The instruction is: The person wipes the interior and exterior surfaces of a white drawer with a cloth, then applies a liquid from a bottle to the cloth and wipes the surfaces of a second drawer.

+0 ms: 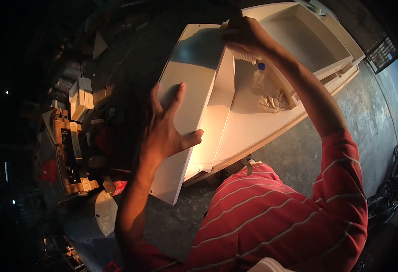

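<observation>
A long white board stands tilted at the left side of a white panel surface. My left hand rests on the board with its fingers spread. At the board's far end, my right hand is closed around a pale ribbed thing, perhaps a cloth or glove; its fingertips are partly hidden in shadow. A clear bottle with a blue cap stands on the panel below the right hand, beside a crumpled pale bundle.
A white drawer-like box lies at the upper right. On the left are stacked pale blocks, a wooden frame and a red packet. A dark metal grate and chains are at the right.
</observation>
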The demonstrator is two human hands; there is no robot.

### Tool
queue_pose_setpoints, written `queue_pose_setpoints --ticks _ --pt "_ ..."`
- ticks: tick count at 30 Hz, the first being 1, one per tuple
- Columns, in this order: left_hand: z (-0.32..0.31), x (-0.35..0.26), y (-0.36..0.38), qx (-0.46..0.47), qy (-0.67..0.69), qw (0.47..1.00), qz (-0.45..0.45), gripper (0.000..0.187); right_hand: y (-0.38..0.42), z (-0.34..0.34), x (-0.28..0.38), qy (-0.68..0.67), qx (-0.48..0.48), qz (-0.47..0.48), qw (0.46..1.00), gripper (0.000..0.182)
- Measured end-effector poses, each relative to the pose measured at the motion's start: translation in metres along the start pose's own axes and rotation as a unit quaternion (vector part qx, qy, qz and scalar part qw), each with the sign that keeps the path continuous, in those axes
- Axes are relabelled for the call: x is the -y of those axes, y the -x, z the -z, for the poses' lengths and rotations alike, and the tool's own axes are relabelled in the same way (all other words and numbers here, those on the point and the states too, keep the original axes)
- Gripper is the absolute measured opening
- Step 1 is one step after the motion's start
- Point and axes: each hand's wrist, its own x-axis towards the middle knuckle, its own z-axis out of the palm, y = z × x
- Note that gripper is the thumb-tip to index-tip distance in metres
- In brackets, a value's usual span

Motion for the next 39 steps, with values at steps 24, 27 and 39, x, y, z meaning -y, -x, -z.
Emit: queue_pose_setpoints --ticks 24,27,39 --pt "0.007 -0.002 -0.003 0.007 -0.018 1.000 -0.022 0.108 -0.014 0.014 0.006 0.041 0.099 0.024 0.994 0.034" --pt "0.007 -0.002 -0.002 0.002 -0.027 0.999 -0.033 0.109 -0.023 0.010 0.007 -0.054 0.108 -0.139 0.983 0.011" --pt "0.006 0.002 -0.001 0.011 -0.026 0.999 -0.036 0.107 0.008 0.005 0.019 0.039 0.010 0.077 0.996 0.019"
